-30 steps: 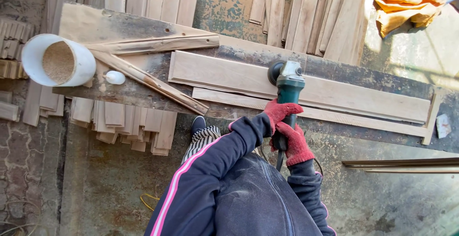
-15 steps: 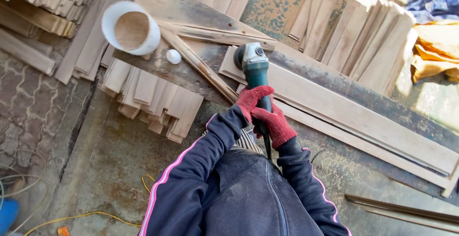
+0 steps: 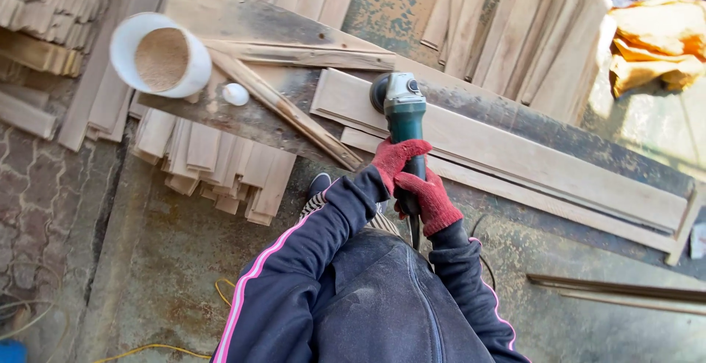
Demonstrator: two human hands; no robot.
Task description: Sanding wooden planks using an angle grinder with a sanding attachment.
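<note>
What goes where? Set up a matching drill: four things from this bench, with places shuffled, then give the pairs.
Things:
1. grinder
2. white pipe
3. white knob
4. orange cloth

Places:
A. top right corner, in sunlight
B. on the bench beside a rough slat, just right of the pipe
C. left end of the bench, full of sawdust
D. on the long plank, held by both red-gloved hands

Pairs: 1-D, 2-C, 3-B, 4-A

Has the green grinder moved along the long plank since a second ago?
Yes. The grinder, held by both gloved hands, now sits near the plank's left end, close to the slanted wooden strip; a second ago it sat further right along the plank.
</note>
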